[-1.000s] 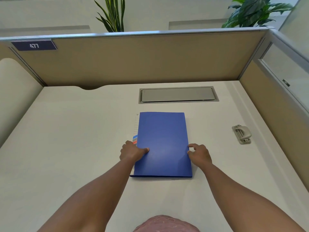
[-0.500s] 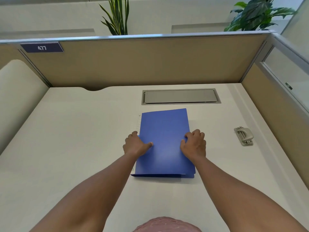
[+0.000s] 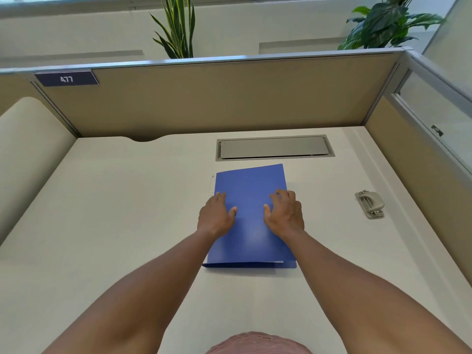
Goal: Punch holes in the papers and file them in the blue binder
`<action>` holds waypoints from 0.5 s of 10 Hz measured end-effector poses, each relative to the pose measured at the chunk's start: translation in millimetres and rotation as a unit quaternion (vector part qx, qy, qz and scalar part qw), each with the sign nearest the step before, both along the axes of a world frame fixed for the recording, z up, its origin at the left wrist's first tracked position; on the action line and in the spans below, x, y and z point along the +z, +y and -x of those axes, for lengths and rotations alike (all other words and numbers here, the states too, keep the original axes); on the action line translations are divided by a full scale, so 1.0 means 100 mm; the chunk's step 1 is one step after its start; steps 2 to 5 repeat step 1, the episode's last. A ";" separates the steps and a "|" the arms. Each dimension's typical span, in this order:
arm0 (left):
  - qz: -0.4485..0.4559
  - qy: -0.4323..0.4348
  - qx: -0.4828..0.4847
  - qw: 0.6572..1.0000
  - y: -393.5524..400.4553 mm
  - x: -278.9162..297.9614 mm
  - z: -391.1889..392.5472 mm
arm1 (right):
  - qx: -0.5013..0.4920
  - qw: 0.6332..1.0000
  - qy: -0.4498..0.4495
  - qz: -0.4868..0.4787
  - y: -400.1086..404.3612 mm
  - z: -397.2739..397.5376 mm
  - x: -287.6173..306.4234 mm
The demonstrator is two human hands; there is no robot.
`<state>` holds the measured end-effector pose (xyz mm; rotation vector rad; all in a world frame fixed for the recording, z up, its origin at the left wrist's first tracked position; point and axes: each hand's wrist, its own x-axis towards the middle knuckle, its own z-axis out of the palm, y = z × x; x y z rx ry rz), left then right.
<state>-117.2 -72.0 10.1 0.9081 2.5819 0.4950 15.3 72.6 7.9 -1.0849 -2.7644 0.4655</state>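
A blue binder (image 3: 249,190) lies closed on the white desk (image 3: 127,213) in front of me. White papers (image 3: 212,186) stick out a little along its left edge, and a thin white sheet edge shows at its near end. My left hand (image 3: 217,217) presses on the binder's left side, thumb on the cover. My right hand (image 3: 284,214) sits on the right side with its fingers curled over the cover's right edge. The cover looks slightly raised and skewed on that side. A grey hole punch (image 3: 370,204) rests on the desk to the right, apart from both hands.
A grey cable hatch (image 3: 274,148) is set into the desk just beyond the binder. Tan partition walls (image 3: 229,98) close the desk at the back and right, with a glass panel (image 3: 434,116) on the right. A rounded cream panel (image 3: 28,149) stands at the left.
My right hand moved from the binder's near right edge up onto the cover and curled over its edge. The cover's right side shifted slightly inward. My left hand slid a little farther up.
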 end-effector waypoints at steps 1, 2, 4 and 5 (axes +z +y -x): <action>0.001 0.019 -0.033 0.999 0.05 0.00 -0.03 | 0.031 0.999 0.000 0.010 -0.03 0.06 0.01; 0.001 0.019 -0.033 0.999 0.05 0.00 -0.03 | 0.031 0.999 0.000 0.010 -0.03 0.06 0.01; 0.001 0.019 -0.033 0.999 0.05 0.00 -0.03 | 0.031 0.999 0.000 0.010 -0.03 0.06 0.01; 0.001 0.019 -0.033 0.999 0.05 0.00 -0.03 | 0.031 0.999 0.000 0.010 -0.03 0.06 0.01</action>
